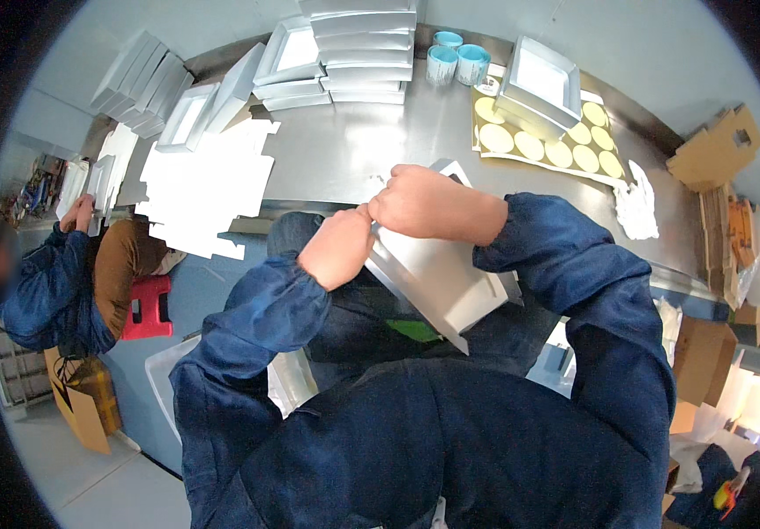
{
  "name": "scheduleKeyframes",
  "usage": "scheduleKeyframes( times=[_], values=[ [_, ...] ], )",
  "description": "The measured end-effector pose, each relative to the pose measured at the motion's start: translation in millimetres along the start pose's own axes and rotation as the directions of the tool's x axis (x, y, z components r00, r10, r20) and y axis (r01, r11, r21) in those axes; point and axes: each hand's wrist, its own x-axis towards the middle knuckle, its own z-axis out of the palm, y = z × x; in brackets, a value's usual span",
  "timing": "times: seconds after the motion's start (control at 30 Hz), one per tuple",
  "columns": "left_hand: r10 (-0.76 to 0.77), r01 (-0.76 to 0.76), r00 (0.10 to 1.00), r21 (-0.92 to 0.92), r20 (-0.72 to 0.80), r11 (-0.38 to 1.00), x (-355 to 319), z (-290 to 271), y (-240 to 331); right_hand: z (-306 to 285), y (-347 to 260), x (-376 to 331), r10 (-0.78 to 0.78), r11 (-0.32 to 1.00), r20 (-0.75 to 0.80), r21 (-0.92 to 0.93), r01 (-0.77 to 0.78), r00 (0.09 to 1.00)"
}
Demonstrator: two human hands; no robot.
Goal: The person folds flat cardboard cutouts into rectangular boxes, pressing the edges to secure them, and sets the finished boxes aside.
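Observation:
A pale grey cardboard box (464,286) rests tilted on my lap, at the front edge of the metal table. My left hand (337,249) is closed, its fingertips pinching at the box's left far corner. Right against it, my right hand (433,204) is closed too, lying across the far end of the box and covering part of it. The two hands touch at the fingertips. What lies exactly between the fingers is hidden.
On the metal table (336,159) are stacked grey boxes (366,57), flat white card sheets (212,181), teal-topped rolls (457,62), a yellow sheet of round stickers (530,145) under an open box (539,84), and crumpled white paper (636,207). A co-worker (53,282) sits left beside a red stool (148,309).

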Motion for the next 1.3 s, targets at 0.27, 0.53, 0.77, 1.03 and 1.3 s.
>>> scheduleKeyframes(
  times=[0.27,0.53,0.77,1.03,1.3],
  values=[
    [-0.044,0.068,0.996,0.331,-0.079,0.941,7,7,-2,25,0,6,0.067,0.991,-0.06,-0.112,-0.073,0.996],
    [-0.008,0.139,0.958,0.442,-0.287,0.886,27,41,-45,51,2,21,0.152,0.978,-0.01,-0.146,-0.152,0.988],
    [0.015,0.152,0.946,0.485,-0.323,0.861,39,43,-47,49,9,16,0.255,0.951,-0.066,-0.163,-0.262,0.965],
    [-0.082,0.175,0.969,0.407,-0.235,0.897,64,41,-52,35,53,-28,0.56,0.827,0.158,-0.171,-0.535,0.814],
    [-0.352,0.362,0.932,0.179,-0.089,0.915,105,44,-117,17,81,-113,0.843,0.39,0.233,0.355,-0.85,0.485]
  ],
)
